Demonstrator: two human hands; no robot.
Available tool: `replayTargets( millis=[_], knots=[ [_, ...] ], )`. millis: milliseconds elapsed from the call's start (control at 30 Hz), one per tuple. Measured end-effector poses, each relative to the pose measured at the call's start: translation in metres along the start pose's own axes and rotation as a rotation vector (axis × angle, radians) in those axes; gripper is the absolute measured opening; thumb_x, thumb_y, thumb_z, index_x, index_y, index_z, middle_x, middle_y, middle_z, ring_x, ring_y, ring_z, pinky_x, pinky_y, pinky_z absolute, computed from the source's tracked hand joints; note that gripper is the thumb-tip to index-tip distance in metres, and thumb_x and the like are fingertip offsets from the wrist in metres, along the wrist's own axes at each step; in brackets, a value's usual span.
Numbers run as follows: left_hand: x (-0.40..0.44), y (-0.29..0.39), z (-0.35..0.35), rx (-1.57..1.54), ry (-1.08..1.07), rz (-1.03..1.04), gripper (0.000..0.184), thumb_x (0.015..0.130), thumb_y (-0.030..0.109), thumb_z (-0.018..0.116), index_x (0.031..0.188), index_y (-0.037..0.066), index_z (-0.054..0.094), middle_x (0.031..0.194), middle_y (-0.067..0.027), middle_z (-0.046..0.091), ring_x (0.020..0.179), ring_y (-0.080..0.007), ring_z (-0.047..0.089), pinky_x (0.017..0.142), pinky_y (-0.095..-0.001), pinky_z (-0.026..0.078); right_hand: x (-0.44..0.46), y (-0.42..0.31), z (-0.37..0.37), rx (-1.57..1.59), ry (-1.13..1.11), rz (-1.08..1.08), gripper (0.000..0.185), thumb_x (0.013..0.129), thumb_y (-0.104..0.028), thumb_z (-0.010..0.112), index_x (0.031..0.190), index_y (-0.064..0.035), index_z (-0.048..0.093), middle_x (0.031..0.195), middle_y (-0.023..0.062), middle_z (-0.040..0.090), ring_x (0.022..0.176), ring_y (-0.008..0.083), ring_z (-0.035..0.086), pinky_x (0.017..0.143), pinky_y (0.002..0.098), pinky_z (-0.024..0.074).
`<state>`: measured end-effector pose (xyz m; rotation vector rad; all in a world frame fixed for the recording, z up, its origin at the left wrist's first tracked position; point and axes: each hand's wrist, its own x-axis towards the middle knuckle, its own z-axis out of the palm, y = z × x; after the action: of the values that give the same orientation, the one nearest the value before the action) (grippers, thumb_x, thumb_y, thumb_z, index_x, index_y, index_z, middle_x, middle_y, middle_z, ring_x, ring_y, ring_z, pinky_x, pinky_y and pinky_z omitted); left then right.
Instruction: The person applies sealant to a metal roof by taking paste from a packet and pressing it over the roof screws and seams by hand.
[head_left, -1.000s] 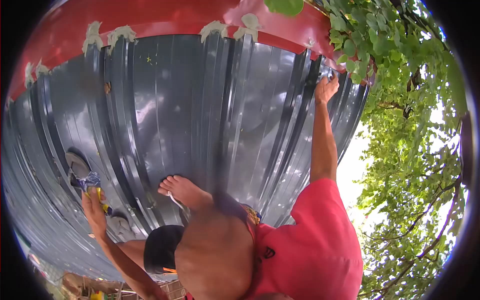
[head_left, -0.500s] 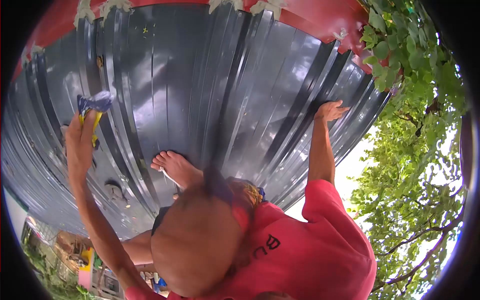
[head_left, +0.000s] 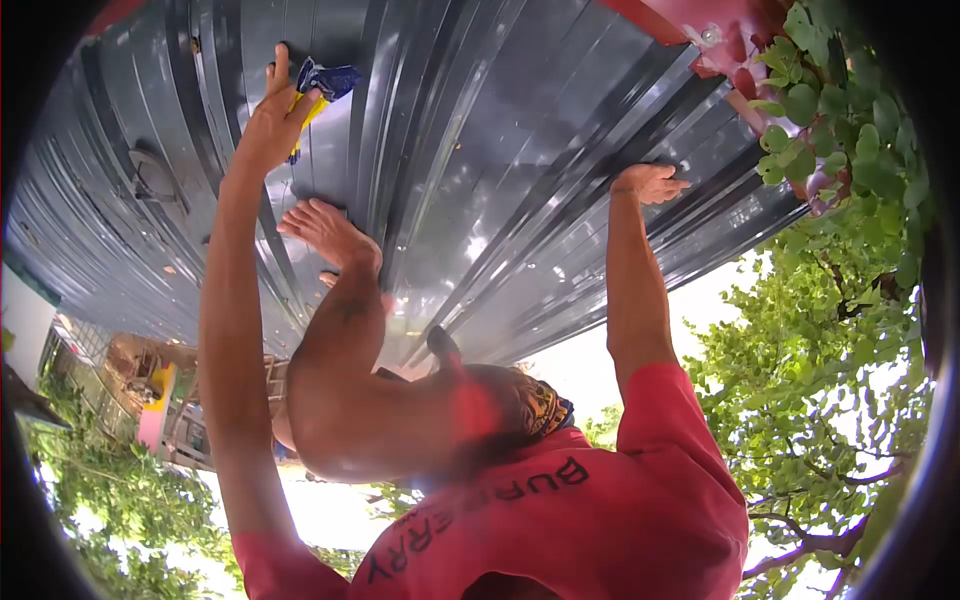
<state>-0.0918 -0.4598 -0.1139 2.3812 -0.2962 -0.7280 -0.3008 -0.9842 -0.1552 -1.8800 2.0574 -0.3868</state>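
A crumpled blue-and-yellow packet [head_left: 334, 80], seemingly plastic, is pinched between the thumb and fingers of my left hand [head_left: 272, 125]. One finger of that hand stretches out to the dark grey ribbed metal roofing [head_left: 560, 110]. On the right, my right hand [head_left: 650, 185] lies on the roofing with its fingers extended and nothing in them. My bare foot [head_left: 335, 235] rests on the ribbed sheet below the left hand, near the packet.
A dark rounded object [head_left: 155, 178] of unclear kind lies on the roofing at left. Red metal trim [head_left: 665, 20] runs along the top edge. Leafy branches [head_left: 830, 130] crowd the right side. Beyond the lower-left edge, a pink-and-yellow panel [head_left: 155, 405] stands at ground level.
My left hand has moved up and right in view with the packet, closer to the sheet. My bent leg shows more. The right hand stays on the roofing.
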Motion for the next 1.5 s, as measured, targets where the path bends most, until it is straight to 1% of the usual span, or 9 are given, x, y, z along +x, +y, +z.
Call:
replayTargets(
  millis=[300,633,833,967,1000,1167,1267,1333,1500],
  knots=[
    [0.007,-0.010,0.011,-0.071,0.067,-0.015,0.049,0.106,0.042,0.055,0.107,-0.006,0.065,0.171,-0.0208,0.018,0.154,-0.0490,0.019,0.122,-0.0415,0.030,0.014,0.010,0.009,-0.049,0.015,-0.003,0.069,0.109,-0.047,0.028,0.167,-0.0127,0.017,0.168,0.0230,0.023,0.153,0.0412,0.026,0.122,0.0545,0.0282],
    [-0.011,0.000,0.012,-0.164,0.168,-0.049,0.069,0.107,0.046,0.051,0.158,0.002,0.038,0.169,-0.0105,0.030,0.157,-0.0344,0.024,0.124,-0.0397,0.027,0.019,0.013,0.004,-0.270,-0.023,-0.119,0.067,0.108,-0.045,0.027,0.166,-0.0118,0.021,0.170,0.0198,0.022,0.150,0.0422,0.032,0.119,0.0550,0.0342],
    [-0.064,-0.027,0.035,-0.184,0.095,-0.132,0.074,0.107,0.049,0.047,0.162,0.003,0.029,0.157,-0.0307,0.042,0.149,-0.0391,0.039,0.119,-0.0394,0.036,0.037,0.015,0.013,-0.737,-0.014,-0.374,0.046,0.107,-0.026,0.041,0.146,-0.0018,0.042,0.160,0.0201,0.032,0.141,0.0431,0.045,0.112,0.0534,0.0484],
    [-0.133,-0.020,0.047,-0.348,0.077,-0.324,0.045,0.108,0.042,0.050,0.118,0.000,0.065,0.103,-0.0243,0.071,0.083,-0.0372,0.064,0.083,-0.0462,0.051,0.027,0.007,0.004,-0.680,-0.058,-0.386,0.041,0.100,-0.010,0.052,0.137,0.0034,0.040,0.149,0.0193,0.038,0.133,0.0471,0.051,0.108,0.0516,0.0530],
    [-0.150,-0.032,0.063,-0.370,0.222,-0.220,0.041,0.109,0.039,0.048,0.109,0.000,0.060,0.092,-0.0280,0.069,0.089,-0.0484,0.065,0.080,-0.0536,0.049,0.069,0.023,0.025,-0.526,-0.050,-0.340,0.044,0.100,-0.011,0.054,0.139,0.0030,0.039,0.150,0.0193,0.036,0.134,0.0462,0.050,0.110,0.0513,0.0516],
    [-0.237,-0.044,0.073,-0.437,0.339,-0.349,0.032,0.109,0.031,0.050,0.109,0.000,0.060,0.086,-0.0250,0.067,0.083,-0.0464,0.065,0.076,-0.0519,0.049,0.039,0.003,0.008,-0.475,-0.152,-0.289,0.044,0.105,-0.021,0.047,0.145,-0.0057,0.038,0.160,0.0132,0.029,0.136,0.0418,0.050,0.110,0.0516,0.0520],
    [-0.290,-0.044,0.077,-0.442,0.390,-0.457,0.031,0.109,0.029,0.050,0.108,-0.001,0.057,0.090,-0.0237,0.066,0.088,-0.0449,0.062,0.079,-0.0498,0.047,0.049,0.011,0.022,-0.589,0.009,-0.349,0.042,0.105,-0.027,0.048,0.143,-0.0088,0.045,0.151,0.0132,0.045,0.132,0.0433,0.053,0.103,0.0512,0.0542],
    [-0.332,-0.058,0.092,-0.240,0.476,-0.421,0.026,0.108,0.025,0.051,0.111,0.000,0.058,0.090,-0.0231,0.066,0.087,-0.0437,0.065,0.078,-0.0506,0.048,0.031,-0.010,0.006,-2.160,-0.119,-0.921,0.031,0.105,-0.030,0.050,0.131,-0.0121,0.055,0.131,0.0145,0.061,0.128,0.0424,0.058,0.096,0.0504,0.0554],
    [-0.443,-0.018,0.067,-0.365,0.668,-0.735,0.028,0.108,0.026,0.050,0.108,-0.001,0.056,0.091,-0.0246,0.066,0.088,-0.0449,0.066,0.077,-0.0521,0.048,-0.003,0.028,0.026,-1.701,-0.095,-1.330,0.032,0.105,-0.031,0.049,0.129,-0.0118,0.058,0.131,0.0144,0.063,0.127,0.0416,0.059,0.097,0.0518,0.0547]
  ],
)
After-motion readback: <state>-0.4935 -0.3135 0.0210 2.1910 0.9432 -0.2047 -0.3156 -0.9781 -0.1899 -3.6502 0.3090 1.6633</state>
